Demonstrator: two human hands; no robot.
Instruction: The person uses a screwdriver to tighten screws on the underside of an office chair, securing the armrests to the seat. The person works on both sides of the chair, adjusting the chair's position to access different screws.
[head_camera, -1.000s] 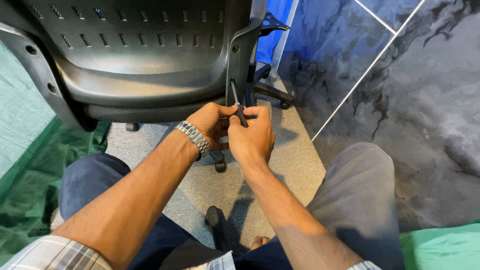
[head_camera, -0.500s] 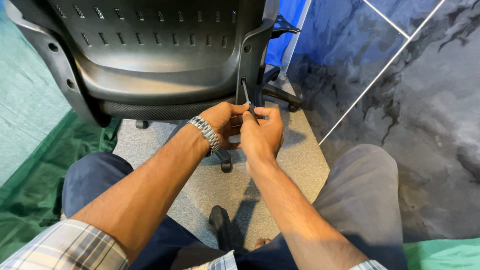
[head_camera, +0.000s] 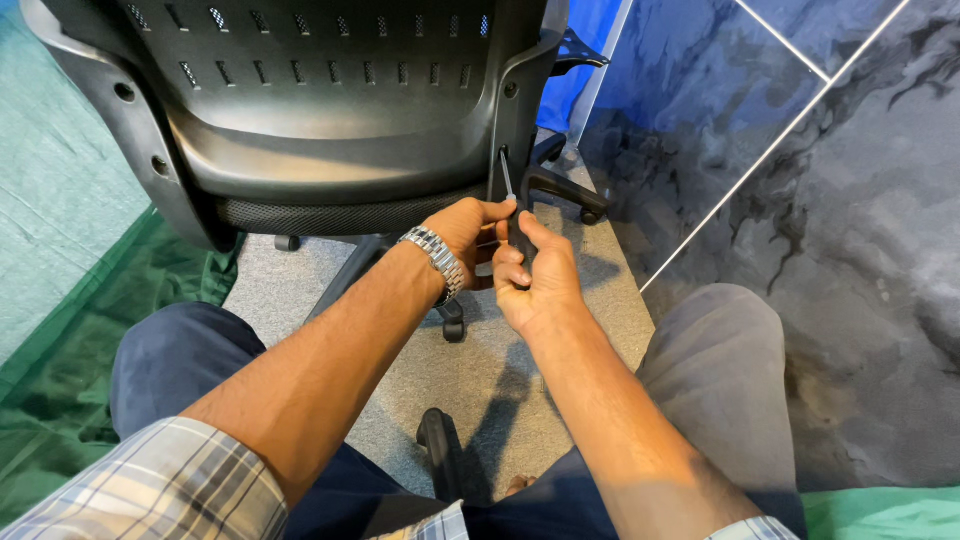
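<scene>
Fingers of the right hand (head_camera: 535, 280) wrap the screwdriver (head_camera: 513, 215) by its dark handle, just below the chair (head_camera: 330, 110) back's lower right corner, its thin shaft angled up into the frame. The left hand (head_camera: 470, 235) pinches near the shaft's base. It looks light, stiff and slim; the handle seems the surest hold.

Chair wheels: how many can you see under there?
3: one wheel under the seat's left side, one just below the hands, one at right near the wall. Others may be hidden behind the chair.
</scene>
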